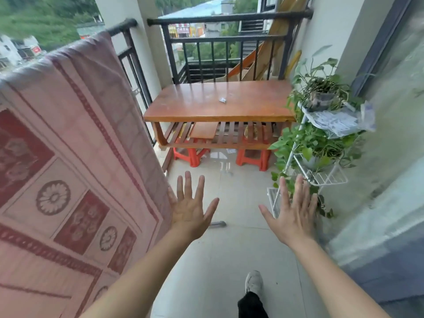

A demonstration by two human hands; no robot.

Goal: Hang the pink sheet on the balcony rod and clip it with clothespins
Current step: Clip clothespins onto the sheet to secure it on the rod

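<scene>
The left grip (191, 210) is spread wide, fingers straight and apart, with nothing in it. Its outer edge sits right at the hanging side of the pink sheet (75, 125); it may be brushing the cloth, though the view is too soft there to be sure. The right grip (291, 216) is also fully splayed and holds nothing, raised over the floor (229, 260) and well apart from the sheet. Both forearms reach forward from the bottom of the view.

The pink sheet, patterned with darker red squares and flower rings, is draped over the dark balcony rod (124, 26) on the left and hangs down on the near side of the railing.

Ahead, a wooden tabletop (183, 104) stands against the far railing, carrying one small silvery item (222, 100) too small to identify. Red stools (192, 154) stand beneath it. To the right, a white wire plant stand (321, 177) holds leafy green plants (319, 86). A grey shoe (253, 282) shows on the floor below the right forearm.
</scene>
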